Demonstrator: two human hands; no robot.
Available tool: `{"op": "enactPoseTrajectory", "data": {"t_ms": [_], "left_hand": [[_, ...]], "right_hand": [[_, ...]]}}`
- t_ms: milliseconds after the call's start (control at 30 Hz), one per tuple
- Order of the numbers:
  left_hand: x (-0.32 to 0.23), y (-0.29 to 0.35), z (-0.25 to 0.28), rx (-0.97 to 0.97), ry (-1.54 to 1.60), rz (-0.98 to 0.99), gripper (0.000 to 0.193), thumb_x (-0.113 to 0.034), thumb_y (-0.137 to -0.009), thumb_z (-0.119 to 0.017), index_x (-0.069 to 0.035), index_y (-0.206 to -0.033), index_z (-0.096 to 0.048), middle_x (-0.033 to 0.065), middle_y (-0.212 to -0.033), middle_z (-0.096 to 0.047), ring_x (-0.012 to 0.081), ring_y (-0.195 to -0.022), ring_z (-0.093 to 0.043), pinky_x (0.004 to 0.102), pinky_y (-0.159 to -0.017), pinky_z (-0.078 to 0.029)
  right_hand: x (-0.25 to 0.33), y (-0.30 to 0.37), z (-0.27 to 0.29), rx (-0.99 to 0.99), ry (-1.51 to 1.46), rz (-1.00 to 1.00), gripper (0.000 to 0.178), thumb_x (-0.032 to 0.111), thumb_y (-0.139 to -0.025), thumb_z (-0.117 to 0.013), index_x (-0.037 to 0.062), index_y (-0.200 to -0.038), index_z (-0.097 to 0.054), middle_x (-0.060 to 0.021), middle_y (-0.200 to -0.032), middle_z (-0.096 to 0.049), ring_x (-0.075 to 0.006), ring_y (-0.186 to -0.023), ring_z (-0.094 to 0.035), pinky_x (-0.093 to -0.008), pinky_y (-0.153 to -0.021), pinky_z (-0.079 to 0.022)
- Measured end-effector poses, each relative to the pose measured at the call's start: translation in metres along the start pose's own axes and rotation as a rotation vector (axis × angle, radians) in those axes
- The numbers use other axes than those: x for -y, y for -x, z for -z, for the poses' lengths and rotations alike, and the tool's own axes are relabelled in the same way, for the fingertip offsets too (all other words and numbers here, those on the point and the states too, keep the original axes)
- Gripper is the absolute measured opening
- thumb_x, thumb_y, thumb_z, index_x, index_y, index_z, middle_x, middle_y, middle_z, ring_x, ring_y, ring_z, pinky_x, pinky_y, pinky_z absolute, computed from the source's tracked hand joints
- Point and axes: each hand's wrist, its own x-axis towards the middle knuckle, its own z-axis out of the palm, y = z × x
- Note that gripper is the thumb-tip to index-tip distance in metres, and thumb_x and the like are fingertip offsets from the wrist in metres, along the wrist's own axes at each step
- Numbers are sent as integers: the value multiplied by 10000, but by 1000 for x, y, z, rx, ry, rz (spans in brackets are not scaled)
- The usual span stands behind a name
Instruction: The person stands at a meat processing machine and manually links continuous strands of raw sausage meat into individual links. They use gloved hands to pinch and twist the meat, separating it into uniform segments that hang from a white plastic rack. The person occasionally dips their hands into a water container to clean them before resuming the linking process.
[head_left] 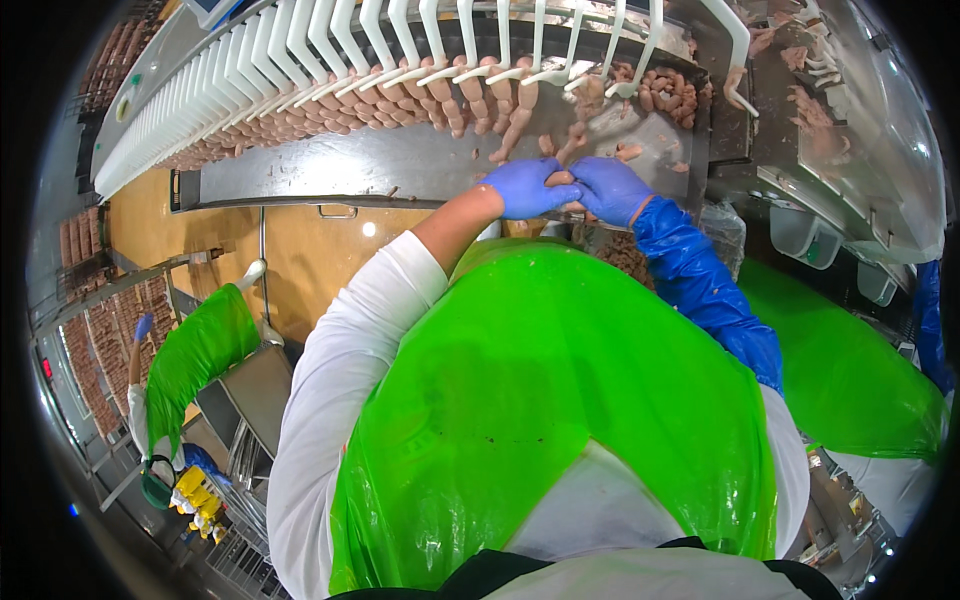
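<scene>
Together, at one o'clock from the centre, our gloved left hand (524, 189) and right hand (612, 188) have their fingers curled around a short sausage link (559, 179) between them. We work over the near edge of a metal tray (330, 170), with linked sausages (470, 88) on white hooks (433, 38) toward eleven o'clock.

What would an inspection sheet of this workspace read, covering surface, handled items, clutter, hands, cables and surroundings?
Surface: metal tray, shiny, small scraps on it.
Handled items: a sausage link between the hands; linked sausages hang from white hooks.
Clutter: loose sausage piece and coiled pile toward the tray's right end.
Hands: left hand and right hand, both in blue-violet gloves, close together on the link.
Cables: nothing seen.
Surroundings: green-aproned co-worker at left; another green apron at right.
</scene>
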Motion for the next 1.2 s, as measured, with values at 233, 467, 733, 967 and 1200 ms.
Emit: {"op": "enactPoseTrajectory", "data": {"t_ms": [233, 467, 733, 967, 1200], "left_hand": [[-21, 10, 17, 45, -259, -159, 348, -388, -952, -448, -90, -915, -625, 191, -879, -667, 420, -797, -623, 500, -762, -491], [12, 27, 34, -31, -197, -343, 279, -288, -939, -467, -77, -852, -627, 175, -793, -625, 384, -689, -590, 462, -667, -486], [65, 78, 54, -271, 685, 33, 276, -240, -980, -504, -40, -810, -590, -2, -717, -548, 66, -638, -503, 239, -593, -422], [-3, 13, 29, -485, 535, -224, 275, -267, -980, -510, -21, -903, -605, 34, -865, -620, 126, -796, -566, 281, -749, -461], [11, -31, 18, -98, 619, -223, 693, -330, -918, -646, -39, -1478, -360, 140, -1447, -450, 208, -1297, -465, 362, -1088, -370]], "right_hand": [[1, 4, -3, -13, 130, 253, 201, 254, -896, -551, 67, -924, -618, -172, -862, -629, -407, -821, -613, -501, -724, -479], [-30, 26, 12, -133, -74, 69, 246, 289, -905, -549, 58, -955, -618, -175, -882, -627, -403, -817, -613, -479, -738, -500], [-136, 71, 5, -393, 665, -347, 413, 344, -885, -607, 118, -1230, -609, -158, -1161, -628, -334, -1052, -631, -401, -886, -523], [24, -22, -35, -40, -168, -188, 476, 431, -892, -621, 127, -1258, -614, -179, -1085, -669, -295, -1020, -640, -419, -843, -510], [9, -24, -29, -167, -1019, -334, 333, 377, -979, -531, 79, -1064, -653, -59, -844, -636, -177, -684, -569, -306, -656, -473]]}}
